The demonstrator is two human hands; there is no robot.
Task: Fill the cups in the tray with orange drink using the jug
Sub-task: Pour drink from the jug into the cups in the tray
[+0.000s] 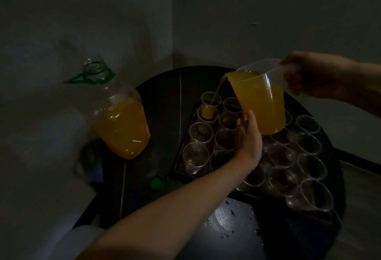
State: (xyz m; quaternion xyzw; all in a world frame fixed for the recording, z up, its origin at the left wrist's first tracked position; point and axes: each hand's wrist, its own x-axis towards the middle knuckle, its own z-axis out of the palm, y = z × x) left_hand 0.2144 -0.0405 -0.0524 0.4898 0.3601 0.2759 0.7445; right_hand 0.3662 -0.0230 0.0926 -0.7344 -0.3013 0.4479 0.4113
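The right hand point(309, 74) grips the handle of the one clear jug point(261, 98), tilted so a thin stream of orange drink point(216, 92) falls into a cup point(207, 113) in the tray's far left column. The left hand point(247, 136) lies flat, fingers together, against the jug's lower side, holding nothing. The dark tray point(179, 162) carries clear plastic cups in rows; about twenty show, but the jug and left forearm hide several, so an exact count is not possible. Only the one cup visibly holds drink. One large open bottle point(119, 115), part full of orange drink, stands left of the tray, one green cap point(156, 182) near it. All rest on a round dark table point(165, 86) in a dim corner of grey walls.
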